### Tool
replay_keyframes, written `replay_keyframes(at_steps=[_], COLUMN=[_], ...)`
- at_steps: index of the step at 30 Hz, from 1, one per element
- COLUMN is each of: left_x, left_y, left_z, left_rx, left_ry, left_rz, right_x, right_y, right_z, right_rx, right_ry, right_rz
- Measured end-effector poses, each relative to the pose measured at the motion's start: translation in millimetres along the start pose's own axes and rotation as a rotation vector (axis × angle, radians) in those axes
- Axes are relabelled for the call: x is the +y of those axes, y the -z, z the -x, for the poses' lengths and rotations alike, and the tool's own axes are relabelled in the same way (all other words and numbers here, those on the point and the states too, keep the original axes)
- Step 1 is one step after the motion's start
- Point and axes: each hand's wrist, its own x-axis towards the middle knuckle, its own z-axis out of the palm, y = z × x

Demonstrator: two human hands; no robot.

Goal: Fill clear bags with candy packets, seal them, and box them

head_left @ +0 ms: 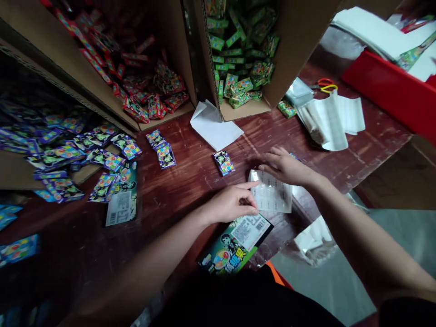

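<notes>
A translucent sheet of small printed labels (275, 195) lies on the table in front of me. My left hand (235, 202) has its index fingertip on the sheet's left edge. Its thumb, apart from that finger, is at the top of a green and black candy bag (235, 247) with a white barcode label. Over the sheet's upper edge rests my right hand (284, 167), fingers loosely stretched and slightly blurred; what lies under its palm is hidden. One small purple candy box (224, 163) sits just left of the hands.
Cartons hold red boxes (156, 86), green boxes (238, 86) and purple boxes (68, 154). White paper (214, 127) lies by the cartons. Label strips (327, 118), scissors (325, 85) and a red bin (391, 86) are at right. Another bag (122, 195) lies left.
</notes>
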Motion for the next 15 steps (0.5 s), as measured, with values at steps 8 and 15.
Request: replay_keyframes(at_steps=[8, 15], left_x=[-15, -12], left_y=[-14, -15], left_z=[-18, -15], left_rx=[-0.013, 0.031], left_ry=[0.054, 0.068], left_rz=[-0.151, -0.176], right_x=[5, -38], right_y=[-11, 8], right_z=[-1, 27], right_rx=[-0.083, -0.001], right_ry=[0.081, -0.046], right_rz=[-0.101, -0.491])
